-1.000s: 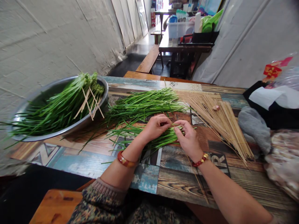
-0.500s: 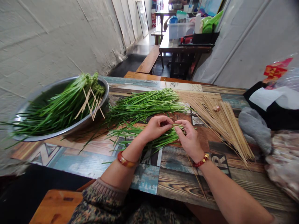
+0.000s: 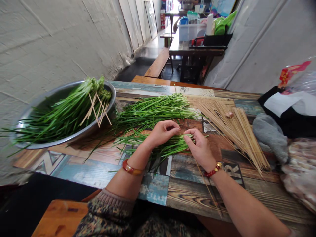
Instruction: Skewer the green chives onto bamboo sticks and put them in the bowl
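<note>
A small bunch of green chives (image 3: 170, 148) lies on the patterned wooden table under my hands. Curled over it from the left is my left hand (image 3: 163, 133), thumb and forefinger closed; what they pinch, if anything, is hidden. My right hand (image 3: 201, 148) is closed at the pale ends of the chives. From beneath it a thin bamboo skewer (image 3: 208, 187) slants down toward the table's front edge, its upper part hidden by the hand. Just behind lies a larger pile of loose chives (image 3: 155, 110).
A metal basin (image 3: 61, 142) on the left holds chives with skewers through their ends. Many bare bamboo skewers (image 3: 243, 138) lie on the right. Beyond them are a grey plastic bag (image 3: 269, 136) and a clear bag of pale pieces (image 3: 300, 174). A bench (image 3: 158, 64) stands behind the table.
My left hand has drawn slightly left, widening the gap between its fingertips and my right hand. The right hand stays at the chive ends, almost unmoved.
</note>
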Available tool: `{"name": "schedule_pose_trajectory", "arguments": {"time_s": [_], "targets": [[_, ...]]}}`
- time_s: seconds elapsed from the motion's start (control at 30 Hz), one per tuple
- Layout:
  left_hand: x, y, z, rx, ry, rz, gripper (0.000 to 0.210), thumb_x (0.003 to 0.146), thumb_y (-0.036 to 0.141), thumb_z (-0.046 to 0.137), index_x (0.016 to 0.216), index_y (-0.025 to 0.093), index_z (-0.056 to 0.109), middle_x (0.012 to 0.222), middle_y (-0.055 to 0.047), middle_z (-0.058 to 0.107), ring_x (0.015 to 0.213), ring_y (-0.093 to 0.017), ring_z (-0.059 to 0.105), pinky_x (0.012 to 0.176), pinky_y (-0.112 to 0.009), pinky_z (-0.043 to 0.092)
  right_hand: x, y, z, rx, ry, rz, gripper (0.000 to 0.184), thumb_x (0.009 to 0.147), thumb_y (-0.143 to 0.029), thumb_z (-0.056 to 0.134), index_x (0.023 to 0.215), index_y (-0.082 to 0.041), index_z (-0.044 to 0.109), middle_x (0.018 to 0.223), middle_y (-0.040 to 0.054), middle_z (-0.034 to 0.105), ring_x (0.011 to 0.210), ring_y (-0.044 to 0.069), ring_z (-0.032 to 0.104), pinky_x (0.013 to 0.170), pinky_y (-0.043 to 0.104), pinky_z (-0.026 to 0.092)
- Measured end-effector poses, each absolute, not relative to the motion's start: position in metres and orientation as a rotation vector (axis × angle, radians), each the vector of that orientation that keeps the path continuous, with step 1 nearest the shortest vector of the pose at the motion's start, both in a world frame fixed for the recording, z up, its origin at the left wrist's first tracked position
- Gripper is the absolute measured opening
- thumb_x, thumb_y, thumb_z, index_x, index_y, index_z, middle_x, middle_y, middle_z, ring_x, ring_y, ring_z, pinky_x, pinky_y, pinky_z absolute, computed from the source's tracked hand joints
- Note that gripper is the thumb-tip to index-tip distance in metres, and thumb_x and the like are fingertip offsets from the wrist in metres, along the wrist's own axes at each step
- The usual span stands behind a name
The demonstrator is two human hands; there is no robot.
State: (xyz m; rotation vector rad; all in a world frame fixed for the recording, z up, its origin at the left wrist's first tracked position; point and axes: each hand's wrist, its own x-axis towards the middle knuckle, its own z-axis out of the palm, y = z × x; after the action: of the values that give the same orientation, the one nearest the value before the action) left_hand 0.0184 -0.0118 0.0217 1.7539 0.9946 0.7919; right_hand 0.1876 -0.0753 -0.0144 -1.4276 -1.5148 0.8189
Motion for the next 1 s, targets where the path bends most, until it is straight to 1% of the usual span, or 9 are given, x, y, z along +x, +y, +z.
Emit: {"name": "schedule_pose_trajectory", "arguments": {"time_s": [0.13, 0.23, 0.3, 0.37, 0.5, 0.63, 0.77, 0.9, 1.0], "targets": [[0.011, 0.001, 0.008, 1.726, 1.312, 1.105, 0.016, 0.077, 0.024, 0.058, 0.084, 0.013, 0.067, 0.075, -0.003, 0.065, 0.068, -0.012, 0.056, 0.064, -0.022, 0.044, 0.188, -0.074, -0.017, -1.424, -1.507, 0.821, 0.018, 0.085, -0.034, 0.053, 0.094, -0.019, 0.057, 0.084, 0.0036, 0.065, 0.067, 0.015, 0.060, 0.057, 0.027, 0.048], [0.008, 0.005, 0.002, 1.899, 1.452, 1.153, 0.020, 0.077, 0.018, 0.057, 0.095, 0.014, 0.066, 0.074, -0.002, 0.060, 0.067, -0.012, 0.054, 0.067, -0.023, 0.043, 0.187, -0.075, -0.016, -1.446, -1.501, 0.821, 0.019, 0.084, -0.035, 0.054, 0.093, -0.019, 0.057, 0.083, 0.0036, 0.065, 0.068, 0.016, 0.060, 0.057, 0.027, 0.047], [0.008, 0.004, 0.002, 2.065, 1.488, 1.058, 0.018, 0.079, 0.017, 0.056, 0.093, 0.015, 0.067, 0.075, -0.002, 0.058, 0.069, -0.012, 0.053, 0.068, -0.025, 0.043, 0.187, -0.075, -0.015, -1.465, -1.506, 0.810, 0.019, 0.085, -0.036, 0.053, 0.092, -0.019, 0.058, 0.082, 0.0037, 0.065, 0.069, 0.016, 0.060, 0.060, 0.028, 0.047], [0.009, 0.001, 0.002, 2.209, 1.512, 0.887, 0.013, 0.080, 0.018, 0.056, 0.085, 0.016, 0.068, 0.077, -0.003, 0.058, 0.071, -0.014, 0.054, 0.068, -0.026, 0.042, 0.186, -0.076, -0.013, -1.478, -1.518, 0.785, 0.018, 0.085, -0.035, 0.053, 0.091, -0.019, 0.058, 0.083, 0.0039, 0.065, 0.071, 0.017, 0.060, 0.063, 0.028, 0.046], [0.012, -0.002, 0.002, 2.379, 1.571, 0.576, 0.007, 0.078, 0.020, 0.060, 0.080, 0.017, 0.066, 0.082, -0.005, 0.058, 0.079, -0.018, 0.055, 0.072, -0.029, 0.043, 0.186, -0.076, -0.012, -1.478, -1.544, 0.741, 0.017, 0.084, -0.034, 0.053, 0.090, -0.019, 0.058, 0.083, 0.0035, 0.065, 0.073, 0.018, 0.059, 0.067, 0.029, 0.045], [0.012, -0.001, 0.000, 2.436, 1.609, 0.473, 0.009, 0.079, 0.015, 0.055, 0.075, 0.017, 0.063, 0.082, -0.006, 0.058, 0.082, -0.020, 0.055, 0.073, -0.031, 0.042, 0.186, -0.076, -0.013, -1.470, -1.559, 0.717, 0.017, 0.085, -0.034, 0.053, 0.090, -0.019, 0.059, 0.083, 0.0033, 0.065, 0.073, 0.017, 0.060, 0.068, 0.029, 0.045], [0.012, 0.000, 0.000, 2.408, 1.554, 0.585, 0.013, 0.081, 0.012, 0.049, 0.074, 0.017, 0.058, 0.080, -0.006, 0.058, 0.077, -0.018, 0.054, 0.071, -0.030, 0.041, 0.185, -0.076, -0.013, -1.477, -1.528, 0.764, 0.017, 0.084, -0.035, 0.053, 0.090, -0.020, 0.058, 0.082, 0.0031, 0.065, 0.070, 0.017, 0.060, 0.063, 0.028, 0.046], [0.012, 0.002, 0.000, 2.201, 1.511, 0.774, 0.009, 0.081, 0.013, 0.049, 0.076, 0.016, 0.056, 0.070, -0.002, 0.057, 0.065, -0.014, 0.050, 0.063, -0.026, 0.038, 0.185, -0.076, -0.012, -1.475, -1.509, 0.795, 0.017, 0.084, -0.034, 0.053, 0.091, -0.019, 0.058, 0.081, 0.0031, 0.064, 0.069, 0.016, 0.060, 0.060, 0.027, 0.046], [0.013, 0.002, 0.001, 2.044, 1.398, 0.899, 0.011, 0.079, 0.013, 0.050, 0.086, 0.014, 0.059, 0.067, 0.001, 0.058, 0.061, -0.011, 0.050, 0.061, -0.022, 0.038, 0.185, -0.076, -0.013, -1.464, -1.493, 0.804, 0.017, 0.084, -0.034, 0.054, 0.091, -0.019, 0.058, 0.082, 0.0033, 0.065, 0.069, 0.017, 0.061, 0.060, 0.027, 0.047]]}}
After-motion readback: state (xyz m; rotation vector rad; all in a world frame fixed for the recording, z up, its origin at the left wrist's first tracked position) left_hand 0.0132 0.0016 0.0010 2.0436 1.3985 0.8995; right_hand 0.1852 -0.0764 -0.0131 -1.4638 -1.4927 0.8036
